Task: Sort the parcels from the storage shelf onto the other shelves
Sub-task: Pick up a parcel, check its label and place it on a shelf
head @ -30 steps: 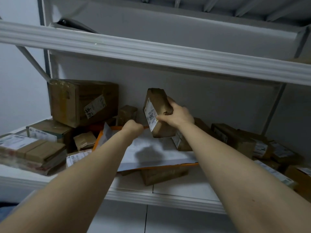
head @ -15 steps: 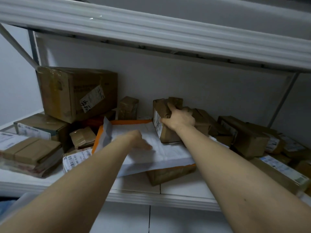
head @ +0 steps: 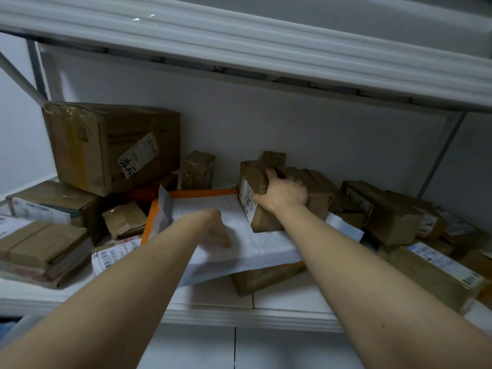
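Gripping brown parcel [head: 262,206] with right hand [head: 285,193]

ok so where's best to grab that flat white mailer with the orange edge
Take the white mailer, probably by its near edge, from the front: it overhangs the brown box beneath, so fingers slide under, thumb on top. The right hand grips a parcel standing on its far part; lift that off first.

Bare shelf front [head: 282,296] between flat stack [head: 40,251] and long box [head: 431,275], parcels [head: 383,209] behind.
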`<state>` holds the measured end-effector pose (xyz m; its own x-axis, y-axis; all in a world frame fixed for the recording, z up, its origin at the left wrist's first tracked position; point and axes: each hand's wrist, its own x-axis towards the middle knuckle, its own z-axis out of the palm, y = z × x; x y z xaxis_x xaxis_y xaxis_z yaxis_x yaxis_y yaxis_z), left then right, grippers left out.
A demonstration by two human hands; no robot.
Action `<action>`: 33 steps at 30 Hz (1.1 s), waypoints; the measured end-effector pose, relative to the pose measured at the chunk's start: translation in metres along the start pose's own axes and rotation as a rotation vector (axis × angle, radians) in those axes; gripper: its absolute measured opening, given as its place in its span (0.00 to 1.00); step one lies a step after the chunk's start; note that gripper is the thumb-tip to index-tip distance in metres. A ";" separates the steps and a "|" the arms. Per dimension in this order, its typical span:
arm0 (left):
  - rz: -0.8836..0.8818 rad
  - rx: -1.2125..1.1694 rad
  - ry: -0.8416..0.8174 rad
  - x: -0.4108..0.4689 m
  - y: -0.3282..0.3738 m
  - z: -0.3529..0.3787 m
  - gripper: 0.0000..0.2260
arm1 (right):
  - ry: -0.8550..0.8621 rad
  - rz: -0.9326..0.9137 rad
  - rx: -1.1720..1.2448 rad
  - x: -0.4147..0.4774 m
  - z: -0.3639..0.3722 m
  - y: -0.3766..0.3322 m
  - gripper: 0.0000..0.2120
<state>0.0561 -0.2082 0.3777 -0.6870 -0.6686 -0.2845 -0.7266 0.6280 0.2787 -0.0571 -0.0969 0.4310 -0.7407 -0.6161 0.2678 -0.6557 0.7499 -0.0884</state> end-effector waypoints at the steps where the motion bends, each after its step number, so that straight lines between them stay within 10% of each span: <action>1: 0.009 -0.014 0.016 -0.003 0.003 -0.002 0.33 | 0.010 -0.004 -0.023 -0.002 0.001 0.000 0.35; 7: 0.131 -0.248 0.345 -0.032 0.038 -0.022 0.06 | 0.139 -0.035 -0.012 -0.012 -0.008 0.005 0.33; 12: 0.345 -0.425 0.612 -0.064 0.087 -0.029 0.09 | 0.261 -0.005 0.007 -0.029 -0.022 0.031 0.26; 19: 0.636 -0.377 0.576 -0.092 0.171 0.003 0.10 | 0.371 0.151 -0.004 -0.067 -0.039 0.116 0.17; 33: 0.665 -0.221 0.189 -0.087 0.309 0.100 0.11 | -0.062 0.499 0.073 -0.120 -0.012 0.291 0.24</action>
<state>-0.1092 0.0835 0.3972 -0.9553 -0.2435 0.1677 -0.1235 0.8439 0.5221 -0.1572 0.1985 0.3848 -0.9721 -0.2020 0.1189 -0.2268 0.9390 -0.2586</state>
